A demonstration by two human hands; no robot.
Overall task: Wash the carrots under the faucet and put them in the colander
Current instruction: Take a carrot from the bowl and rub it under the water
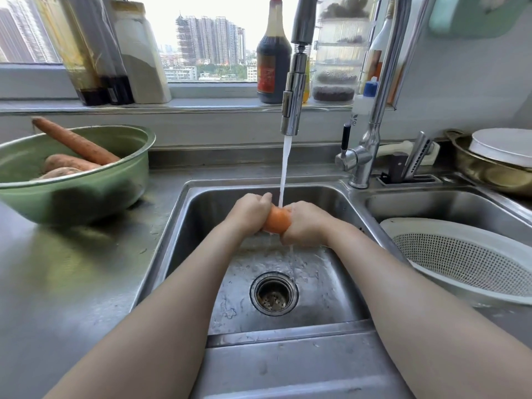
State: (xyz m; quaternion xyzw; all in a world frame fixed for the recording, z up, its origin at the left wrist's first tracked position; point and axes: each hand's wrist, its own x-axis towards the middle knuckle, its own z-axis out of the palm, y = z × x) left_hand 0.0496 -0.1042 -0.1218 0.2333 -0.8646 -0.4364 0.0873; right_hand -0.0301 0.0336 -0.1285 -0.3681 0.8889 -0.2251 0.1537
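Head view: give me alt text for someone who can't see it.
The left hand and right hand grip a carrot under the running faucet above the sink. A bowl on the left holds more carrots; the colander on the right shows none.

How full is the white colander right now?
Empty, as far as shown: the colander shows only bare white mesh; its right edge runs out of frame.

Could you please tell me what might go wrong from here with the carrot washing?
The wet carrot, gripped at both ends by the left hand and right hand under the water, could slip into the sink. The long carrot propped on the rim of the green bowl might tip out if the bowl is bumped.
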